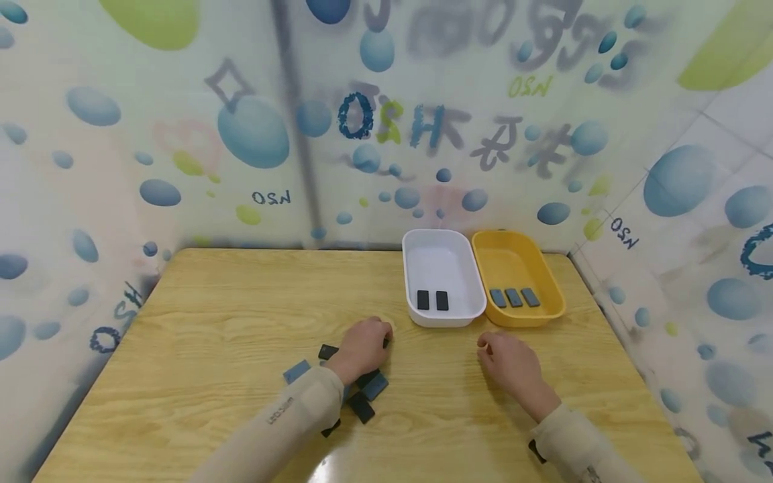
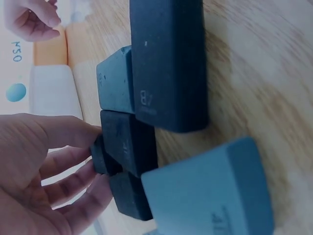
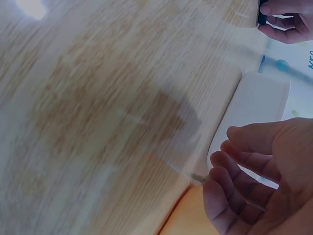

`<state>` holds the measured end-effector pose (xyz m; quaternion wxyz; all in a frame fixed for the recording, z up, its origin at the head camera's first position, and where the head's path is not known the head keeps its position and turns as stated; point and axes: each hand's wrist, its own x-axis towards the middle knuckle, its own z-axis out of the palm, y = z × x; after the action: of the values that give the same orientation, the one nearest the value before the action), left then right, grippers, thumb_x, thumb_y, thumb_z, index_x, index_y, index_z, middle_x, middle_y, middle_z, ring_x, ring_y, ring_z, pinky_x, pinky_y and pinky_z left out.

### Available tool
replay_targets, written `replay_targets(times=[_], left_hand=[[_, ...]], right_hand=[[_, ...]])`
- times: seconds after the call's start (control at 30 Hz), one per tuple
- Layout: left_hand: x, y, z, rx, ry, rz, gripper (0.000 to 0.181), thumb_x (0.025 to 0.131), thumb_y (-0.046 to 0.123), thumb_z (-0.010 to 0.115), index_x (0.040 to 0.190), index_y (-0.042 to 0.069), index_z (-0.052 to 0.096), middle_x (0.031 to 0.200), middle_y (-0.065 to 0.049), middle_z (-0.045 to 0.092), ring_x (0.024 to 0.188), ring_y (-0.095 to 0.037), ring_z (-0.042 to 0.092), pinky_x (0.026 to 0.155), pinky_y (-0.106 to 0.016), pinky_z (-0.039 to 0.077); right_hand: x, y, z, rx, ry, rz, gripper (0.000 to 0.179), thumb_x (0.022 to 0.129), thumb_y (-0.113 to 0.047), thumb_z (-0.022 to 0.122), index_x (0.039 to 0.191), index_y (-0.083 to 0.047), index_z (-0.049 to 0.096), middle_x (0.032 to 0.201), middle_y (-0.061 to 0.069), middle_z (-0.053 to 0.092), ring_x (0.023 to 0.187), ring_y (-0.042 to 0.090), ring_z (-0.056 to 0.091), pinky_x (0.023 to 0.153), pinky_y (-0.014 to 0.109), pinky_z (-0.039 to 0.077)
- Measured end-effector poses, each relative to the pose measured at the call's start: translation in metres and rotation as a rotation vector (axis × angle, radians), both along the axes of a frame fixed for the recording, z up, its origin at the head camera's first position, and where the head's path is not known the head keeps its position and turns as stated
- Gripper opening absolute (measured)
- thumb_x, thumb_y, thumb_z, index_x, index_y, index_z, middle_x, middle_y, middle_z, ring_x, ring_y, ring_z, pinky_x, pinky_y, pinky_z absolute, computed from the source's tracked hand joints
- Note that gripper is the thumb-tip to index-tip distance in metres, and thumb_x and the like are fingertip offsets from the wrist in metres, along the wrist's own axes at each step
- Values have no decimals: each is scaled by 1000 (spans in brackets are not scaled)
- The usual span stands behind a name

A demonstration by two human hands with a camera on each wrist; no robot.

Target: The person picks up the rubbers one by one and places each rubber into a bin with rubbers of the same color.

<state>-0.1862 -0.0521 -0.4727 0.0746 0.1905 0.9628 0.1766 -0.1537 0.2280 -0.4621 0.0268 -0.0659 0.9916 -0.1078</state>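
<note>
My left hand (image 1: 362,345) reaches over a loose pile of erasers on the table. Between its thumb and fingertips it pinches a black eraser (image 2: 101,157) at the pile's far side. Around it lie black erasers, one marked 4B (image 2: 168,68), and blue-grey erasers (image 2: 205,191); the hand and sleeve hide part of the pile in the head view. My right hand (image 1: 513,365) is held in front of the two bins, fingers loosely curled around nothing. The white bin (image 1: 439,261) holds two black erasers (image 1: 442,300). Three blue-grey erasers (image 1: 513,297) lie in the yellow bin (image 1: 513,261).
The bins stand side by side at the back right of the wooden table (image 1: 241,302). A patterned curtain (image 1: 374,174) rises behind the table edge, with more of it along both sides. A small dark object (image 1: 536,451) shows beside the right cuff.
</note>
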Motion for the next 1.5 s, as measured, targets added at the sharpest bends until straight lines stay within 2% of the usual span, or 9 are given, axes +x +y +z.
replay_targets(times=[0.3, 0.63, 0.93, 1.23, 1.5], left_hand=[[-5, 1, 5, 81, 17, 19, 16, 83, 10, 68, 99, 11, 71, 95, -5, 63, 72, -15, 54, 64, -30, 51], [-7, 2, 17, 173, 33, 45, 20, 87, 16, 69, 106, 12, 72, 100, -4, 64, 84, -17, 61, 77, -34, 55], [-8, 8, 27, 242, 46, 74, 23, 85, 16, 69, 107, 14, 70, 105, -3, 64, 88, -15, 59, 81, -34, 54], [-15, 15, 41, 335, 123, 121, 24, 84, 15, 68, 107, 12, 71, 113, -6, 66, 99, -20, 64, 85, -36, 55], [-21, 23, 53, 390, 134, 121, 23, 84, 16, 69, 106, 10, 72, 110, -6, 67, 96, -19, 63, 84, -35, 55]], right_hand=[[-2, 3, 2, 11, -2, -12, 12, 88, -18, 68, 96, -10, 70, 81, 3, 68, 66, 14, 59, 59, 33, 51], [-2, 3, 3, 12, -43, -14, 13, 88, -19, 70, 98, -10, 70, 80, 2, 66, 65, 13, 55, 57, 31, 49], [0, 5, 0, 8, -67, -27, 14, 88, -19, 69, 98, -10, 70, 82, 2, 67, 67, 14, 55, 61, 33, 51], [0, 4, 0, 9, -59, -26, 14, 88, -19, 69, 98, -10, 71, 83, 2, 68, 67, 14, 56, 60, 33, 52], [-1, 2, -1, 13, -69, -21, 15, 88, -20, 69, 99, -10, 71, 82, 2, 67, 67, 13, 55, 60, 32, 52]])
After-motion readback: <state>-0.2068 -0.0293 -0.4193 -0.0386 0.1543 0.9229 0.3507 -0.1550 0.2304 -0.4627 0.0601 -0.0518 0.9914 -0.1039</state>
